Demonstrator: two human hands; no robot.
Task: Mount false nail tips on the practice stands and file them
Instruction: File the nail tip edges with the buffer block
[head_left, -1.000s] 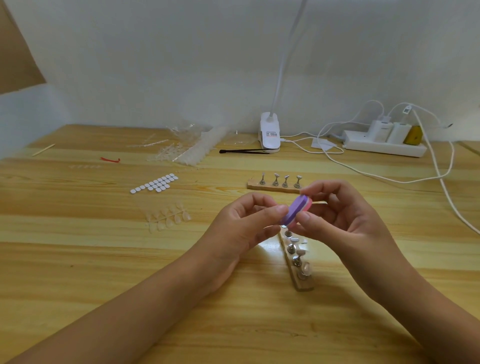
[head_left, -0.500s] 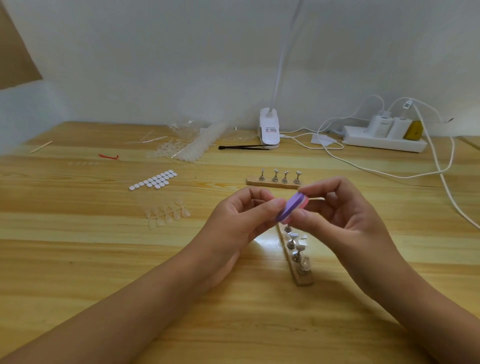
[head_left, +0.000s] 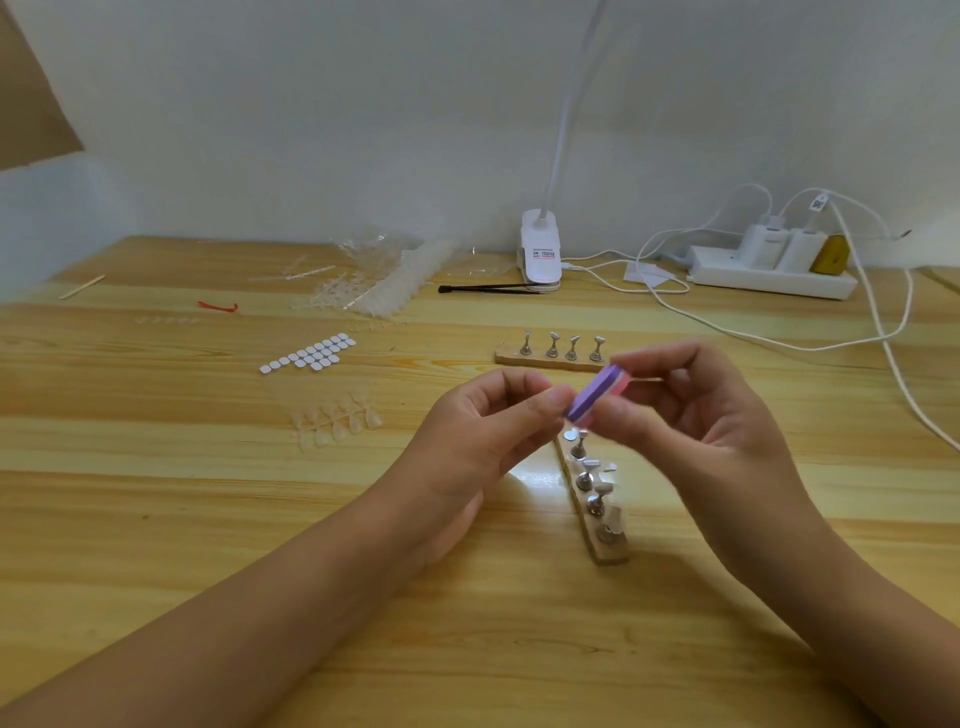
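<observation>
**A:** From the left, then. The dots (head_left: 311, 353) and the spare tips (head_left: 337, 421) lie on the bench (head_left: 156, 519), well apart from us. Any worry there?

**B:** Only if our left forearm sweeps across them and scatters them.

**A:** And our left hand (head_left: 488, 431)?

**B:** The fingers are curled, with thumb and forefinger pinched together right against the lower end of the file (head_left: 597, 397). The pinch hides what sits inside it, so we cannot tell whether it is a tip. If it is one, it is small and slick. We think a hard stroke could flick it out or bend it.

**A:** The file itself?

**B:** It is raised over the far end of the near stand (head_left: 608, 551). Our right hand (head_left: 696, 415), which is blurred, grips it between thumb and fingers. If we slip, we rasp our left thumb. If we drop it, it lands on the posts below and could knock loose the tip that seems seated on the nearest post.

**A:** And further right?

**B:** The cables (head_left: 779, 338) lie well apart, so we see little risk there.
</observation>
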